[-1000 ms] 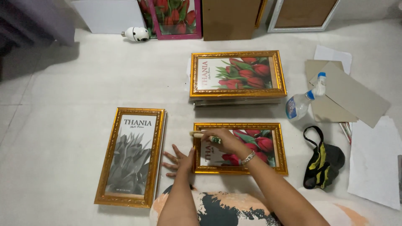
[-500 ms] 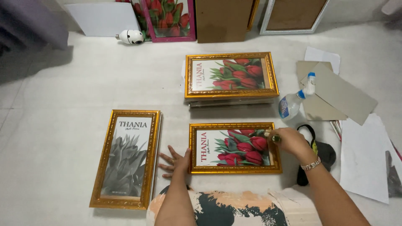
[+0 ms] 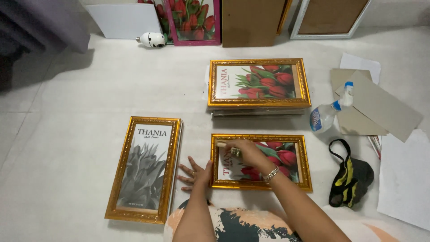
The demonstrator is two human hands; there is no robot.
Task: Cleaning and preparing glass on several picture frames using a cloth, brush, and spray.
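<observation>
Left hand (image 3: 195,174): palm down on the floor (image 3: 80,103), fingers spread and released, grasping nothing. The thumb side presses against the left edge of the gold picture frame (image 3: 261,162) lying directly ahead of the person. The forearm runs straight up from the bottom of the view.

Right hand (image 3: 247,153): laid over the glass of that same frame, forearm crossing in from the lower right with a bracelet at the wrist. The fingers are clenched around a small cloth or pad (image 3: 228,148), whose pale end sticks out beyond the fingertips toward the frame's upper left corner. What the object is exactly cannot be told.

The frame under the fingers holds a print of red tulips. It lies flat, between the two hands, long side toward the person.

Count of items:
- Gold frames lying flat: three. One under the right hand; one upright-format frame (image 3: 145,168) with a grey flower print, just beyond the left fingertips; one tulip frame on a stack (image 3: 259,83), well beyond the right fingertips.
- Frames leaning at the far wall: a pink frame (image 3: 191,20) and a white frame (image 3: 329,18), one each, with a brown board (image 3: 251,21) between them.
- Spray bottle (image 3: 330,112): one, off to the right of the right hand.
- Black and yellow bag (image 3: 350,177): one, right of the wrist.
- Grey card sheets (image 3: 380,107): at least two, overlapping.
</observation>
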